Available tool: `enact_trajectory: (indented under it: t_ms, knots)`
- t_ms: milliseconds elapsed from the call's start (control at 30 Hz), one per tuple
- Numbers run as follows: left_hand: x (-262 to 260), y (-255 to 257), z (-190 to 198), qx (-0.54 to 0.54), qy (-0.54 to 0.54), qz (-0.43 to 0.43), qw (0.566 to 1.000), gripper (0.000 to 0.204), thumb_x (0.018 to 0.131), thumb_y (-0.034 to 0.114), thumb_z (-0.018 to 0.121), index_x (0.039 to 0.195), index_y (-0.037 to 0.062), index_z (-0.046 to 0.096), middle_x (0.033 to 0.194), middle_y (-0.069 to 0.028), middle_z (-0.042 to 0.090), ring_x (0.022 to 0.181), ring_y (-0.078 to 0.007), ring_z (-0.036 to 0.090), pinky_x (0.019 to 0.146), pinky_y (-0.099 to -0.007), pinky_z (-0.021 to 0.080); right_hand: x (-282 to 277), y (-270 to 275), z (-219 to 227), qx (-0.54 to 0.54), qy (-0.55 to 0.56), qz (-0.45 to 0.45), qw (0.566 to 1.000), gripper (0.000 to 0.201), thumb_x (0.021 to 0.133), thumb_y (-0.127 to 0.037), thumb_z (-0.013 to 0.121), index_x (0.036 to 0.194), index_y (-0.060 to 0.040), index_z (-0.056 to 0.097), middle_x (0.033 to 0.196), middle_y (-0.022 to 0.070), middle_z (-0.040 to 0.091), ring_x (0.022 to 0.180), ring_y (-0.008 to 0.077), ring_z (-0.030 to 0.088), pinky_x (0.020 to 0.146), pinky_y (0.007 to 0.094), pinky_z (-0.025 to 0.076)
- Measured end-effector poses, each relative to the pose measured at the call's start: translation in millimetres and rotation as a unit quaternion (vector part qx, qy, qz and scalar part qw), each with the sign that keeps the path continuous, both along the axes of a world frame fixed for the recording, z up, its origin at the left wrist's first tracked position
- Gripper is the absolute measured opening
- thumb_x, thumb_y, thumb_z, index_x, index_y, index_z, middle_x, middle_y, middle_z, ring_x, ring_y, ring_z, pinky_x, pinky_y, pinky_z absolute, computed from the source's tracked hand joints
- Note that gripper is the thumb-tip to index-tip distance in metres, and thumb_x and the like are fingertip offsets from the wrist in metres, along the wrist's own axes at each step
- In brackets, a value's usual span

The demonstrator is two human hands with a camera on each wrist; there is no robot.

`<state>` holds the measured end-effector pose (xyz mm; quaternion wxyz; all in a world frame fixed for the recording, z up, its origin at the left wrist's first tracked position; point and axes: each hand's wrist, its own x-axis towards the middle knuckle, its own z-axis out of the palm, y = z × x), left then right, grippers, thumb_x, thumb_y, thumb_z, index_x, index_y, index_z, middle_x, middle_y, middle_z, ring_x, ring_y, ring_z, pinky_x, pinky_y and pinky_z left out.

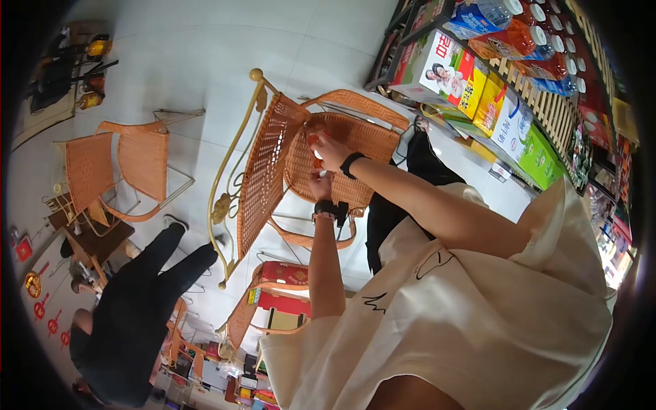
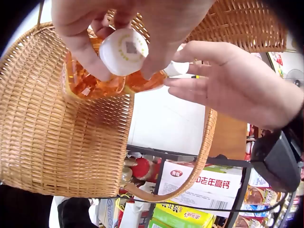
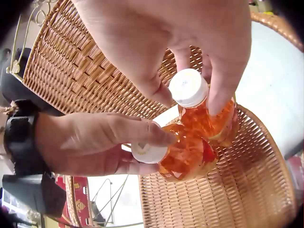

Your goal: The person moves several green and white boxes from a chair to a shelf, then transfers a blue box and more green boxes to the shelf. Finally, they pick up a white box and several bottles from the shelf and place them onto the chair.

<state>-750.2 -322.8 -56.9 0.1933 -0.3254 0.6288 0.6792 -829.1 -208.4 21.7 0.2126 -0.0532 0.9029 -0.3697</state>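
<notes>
Two clear bottles of orange drink with white caps stand side by side over a woven rattan chair [image 1: 273, 143]. My right hand [image 3: 190, 33] reaches down from above and grips one bottle [image 3: 213, 118] around its neck, just below the cap. From the side, my left hand [image 3: 95, 142] holds the other bottle [image 3: 187, 156] at its neck, thumb on top and fingers underneath, near its cap [image 3: 148, 151]. The bottles touch or overlap in this view, partly over the seat [image 3: 223, 194]. Their lower ends are partly hidden behind the hands in the head view.
A shelf with drink bottles [image 1: 519, 41] and boxed goods [image 1: 444, 75] stands at the right. Another rattan chair [image 1: 140, 164] sits at the left. A person in black [image 1: 130, 321] is at lower left. A red box [image 1: 283, 273] lies on another chair.
</notes>
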Motion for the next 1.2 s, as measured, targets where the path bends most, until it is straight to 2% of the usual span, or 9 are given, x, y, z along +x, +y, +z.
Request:
enact_trajectory:
  t_ms: [200,267,333,900,1000,1067,1100,1167,1200]
  knots:
    - [0.6,1.3,-1.9,-0.005,0.016,0.015,1.000,0.022,0.061,0.004,0.059,0.074,0.0044,0.041,0.066,-0.0028,0.048,0.053,-0.0091,0.046,0.043,-0.0191,0.038,-3.7,-6.1,-3.5,0.034,-0.058,-0.024,0.997,0.022,0.060,-0.012,0.052,0.082,-0.0088,0.049,0.102,0.0130,0.037,0.078,0.0295,0.049,0.067,0.0362,0.040]
    - [12.5,-0.6,-26.2,0.019,0.049,0.001,0.999,0.019,0.063,0.007,0.056,0.075,0.0048,0.041,0.067,-0.0027,0.047,0.053,-0.0095,0.046,0.043,-0.0192,0.039,-10.0,1.4,41.7,0.073,-0.019,0.035,0.997,0.020,0.061,-0.022,0.052,0.075,-0.0068,0.051,0.068,0.0115,0.051,0.063,0.0252,0.051,0.056,0.0329,0.041]
    - [16.4,-22.8,-35.0,0.021,0.041,-0.008,0.999,0.019,0.064,0.010,0.055,0.077,0.0049,0.041,0.067,-0.0028,0.047,0.053,-0.0100,0.046,0.044,-0.0199,0.039,20.5,35.1,154.2,-0.046,-0.332,0.047,0.941,0.018,0.066,-0.025,0.050,0.070,-0.0073,0.050,0.054,0.0057,0.048,0.051,0.0171,0.047,0.046,0.0288,0.037]
    - [53.7,-35.1,-16.7,-0.051,-0.099,-0.014,0.994,0.033,0.070,0.031,0.043,0.092,0.0055,0.043,0.071,-0.0036,0.047,0.059,-0.0144,0.046,0.046,-0.0259,0.039,19.5,19.9,115.9,-0.150,-0.046,0.223,0.962,0.027,0.070,-0.031,0.044,0.078,-0.0059,0.050,0.066,0.0123,0.051,0.063,0.0244,0.049,0.057,0.0335,0.039]
    - [84.4,-23.8,-49.8,0.187,-0.111,-0.036,0.975,0.037,0.072,0.035,0.041,0.095,0.0057,0.043,0.071,-0.0037,0.047,0.060,-0.0151,0.046,0.047,-0.0269,0.039,-2.1,86.0,108.9,-0.118,-0.050,0.184,0.975,0.029,0.071,-0.032,0.043,0.080,-0.0057,0.050,0.068,0.0135,0.051,0.066,0.0257,0.050,0.059,0.0343,0.039]
    - [80.1,13.4,-24.5,0.512,-0.173,-0.098,0.836,0.043,0.072,0.042,0.035,0.094,0.0065,0.044,0.073,-0.0037,0.047,0.061,-0.0139,0.046,0.045,-0.0249,0.038,-10.6,150.4,88.5,-0.102,-0.061,0.123,0.985,0.030,0.071,-0.033,0.042,0.081,-0.0055,0.050,0.069,0.0143,0.051,0.067,0.0265,0.050,0.061,0.0349,0.039]
    - [79.8,37.3,-4.2,0.452,-0.178,-0.122,0.865,0.035,0.073,0.035,0.039,0.092,0.0073,0.046,0.072,-0.0022,0.048,0.057,-0.0120,0.046,0.043,-0.0229,0.037,-11.8,181.1,86.4,-0.104,-0.069,0.091,0.988,0.031,0.071,-0.033,0.041,0.081,-0.0054,0.050,0.070,0.0147,0.052,0.068,0.0270,0.050,0.061,0.0351,0.039]
    - [60.2,122.9,86.4,-0.025,-0.142,-0.216,0.966,0.025,0.073,0.026,0.043,0.088,0.0064,0.048,0.069,-0.0026,0.049,0.053,-0.0113,0.046,0.044,-0.0208,0.037,20.2,251.0,80.7,-0.050,-0.039,-0.011,0.998,0.031,0.072,-0.034,0.042,0.081,-0.0046,0.049,0.070,0.0152,0.051,0.068,0.0281,0.050,0.061,0.0347,0.039]
    - [48.9,149.6,106.3,-0.036,-0.094,-0.227,0.969,0.021,0.073,0.022,0.044,0.085,0.0056,0.049,0.067,-0.0025,0.049,0.052,-0.0107,0.045,0.044,-0.0202,0.038,44.3,290.5,72.3,-0.114,0.035,0.009,0.993,0.027,0.073,-0.029,0.043,0.081,-0.0039,0.048,0.069,0.0154,0.050,0.068,0.0279,0.050,0.060,0.0330,0.039]
